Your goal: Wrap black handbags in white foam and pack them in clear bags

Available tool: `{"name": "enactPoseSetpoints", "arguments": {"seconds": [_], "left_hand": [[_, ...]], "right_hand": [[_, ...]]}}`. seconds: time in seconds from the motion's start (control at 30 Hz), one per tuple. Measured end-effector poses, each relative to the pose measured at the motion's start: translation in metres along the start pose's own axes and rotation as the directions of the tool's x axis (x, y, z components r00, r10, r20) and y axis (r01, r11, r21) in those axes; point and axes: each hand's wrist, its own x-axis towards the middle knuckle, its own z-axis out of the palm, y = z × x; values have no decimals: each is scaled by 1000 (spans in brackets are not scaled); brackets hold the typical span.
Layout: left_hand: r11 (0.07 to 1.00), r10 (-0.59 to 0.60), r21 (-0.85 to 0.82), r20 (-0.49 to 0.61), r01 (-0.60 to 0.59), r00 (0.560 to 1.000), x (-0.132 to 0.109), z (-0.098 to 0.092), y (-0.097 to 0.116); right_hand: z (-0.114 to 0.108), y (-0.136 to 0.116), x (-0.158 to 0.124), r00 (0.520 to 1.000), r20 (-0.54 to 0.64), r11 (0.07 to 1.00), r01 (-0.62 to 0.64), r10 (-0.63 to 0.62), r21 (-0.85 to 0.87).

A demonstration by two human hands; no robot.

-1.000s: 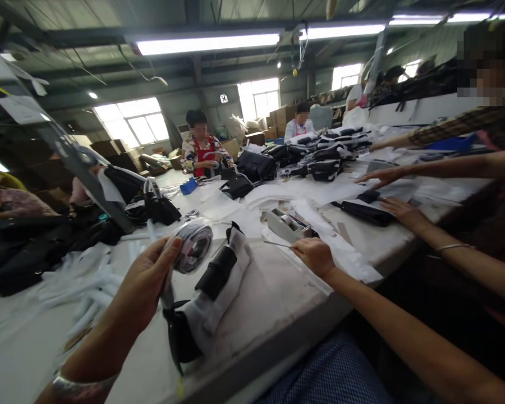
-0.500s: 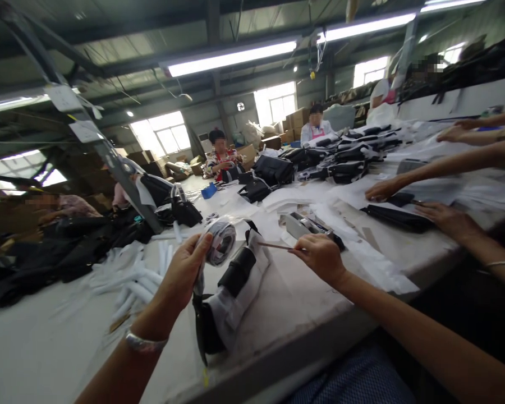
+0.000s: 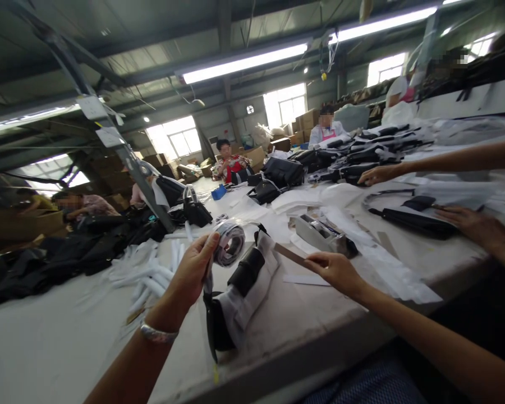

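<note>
My left hand [image 3: 192, 271] is closed around a rolled strap in clear plastic wrap [image 3: 229, 243], held up above the table. Just below it lies a black bag partly covered in white paper [image 3: 239, 292]. My right hand [image 3: 335, 270] pinches one end of a strip of brown tape [image 3: 289, 254], which stretches toward the bag. A grey tape dispenser [image 3: 320, 233] stands right behind my right hand.
A co-worker's two hands [image 3: 467, 216] rest by a black folded pouch [image 3: 416, 221] at the right. Black bags [image 3: 283, 171] are piled at the far end, where people sit. White paper rolls [image 3: 151, 275] and dark bags [image 3: 79, 247] lie at the left. The table edge [image 3: 303, 359] runs close to me.
My right hand has pulled the tape strip away from the dispenser, toward the bag. My left hand still holds the wrapped strap. The view has shifted left.
</note>
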Motion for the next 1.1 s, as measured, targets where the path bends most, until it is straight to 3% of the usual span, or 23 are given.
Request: {"name": "enactPoseSetpoints", "arguments": {"seconds": [0.07, 0.13, 0.23, 0.37, 0.47, 0.67, 0.77, 0.83, 0.97, 1.1], "left_hand": [[1000, 4, 10, 2, -4, 1000, -1, 1, 1], [999, 18, 29, 15, -18, 1000, -2, 3, 3], [997, 42, 63, 59, -46, 997, -6, 6, 6], [986, 75, 141, 73, -85, 995, -12, 10, 8], [968, 126, 211, 61, -136, 990, -14, 14, 7], [965, 129, 217, 88, -146, 988, -16, 21, 7], [948, 175, 255, 76, -189, 982, -14, 17, 8], [918, 237, 312, 61, -245, 969, -13, 14, 7], [819, 391, 427, 73, -383, 917, -15, 13, 2], [723, 484, 524, 82, -451, 871, -23, 20, -5]], "right_hand": [[-4, -37, 2, 999, 36, 959, 2, -12, 285], [-3, -69, 2, 996, 81, 900, -4, -34, 436], [6, -95, 2, 992, 109, 855, 2, -68, 519], [17, -109, 7, 995, 79, 829, 11, -67, 560], [21, -125, 13, 991, 107, 756, -14, -74, 654], [27, -165, 28, 928, 359, 398, -293, -102, 869], [27, -174, 31, 893, 440, 187, -418, -96, 889], [26, -176, 32, 870, 488, 99, -481, -71, 871], [25, -182, 30, 840, 539, 51, -542, 60, 839], [31, -189, 28, 862, 484, 133, -503, 151, 854]]}}
